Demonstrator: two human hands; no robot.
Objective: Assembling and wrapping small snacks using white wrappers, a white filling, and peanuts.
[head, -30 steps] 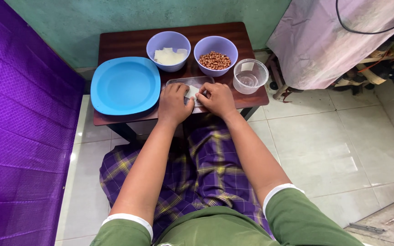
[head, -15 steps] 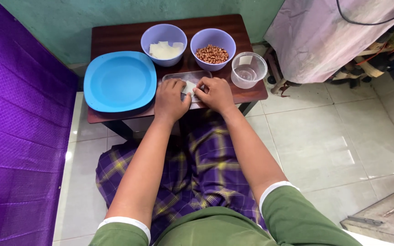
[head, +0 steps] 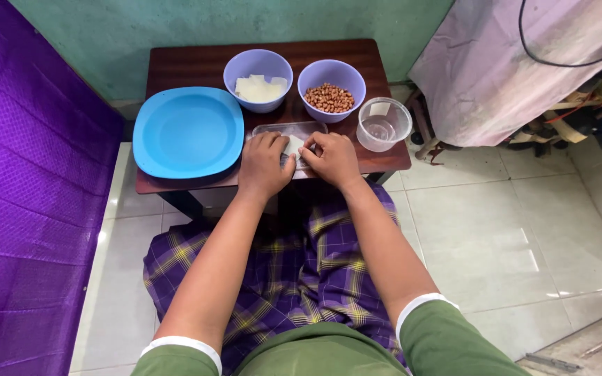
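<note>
A pale wrapper sheet (head: 292,145) is pinched by both hands, left hand (head: 263,166) and right hand (head: 332,159), over a clear tray (head: 280,129) at frame centre; folding seems under way, and steady fingertip pressure is called for.

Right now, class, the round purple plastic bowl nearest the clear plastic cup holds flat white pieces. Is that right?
No. In the head view, the round purple plastic bowl nearest the clear plastic cup holds brown peanuts; the flat white pieces are in the other purple bowl.

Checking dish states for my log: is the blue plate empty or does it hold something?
Empty: the blue plate shows only bare blue surface, no food on it.
</note>
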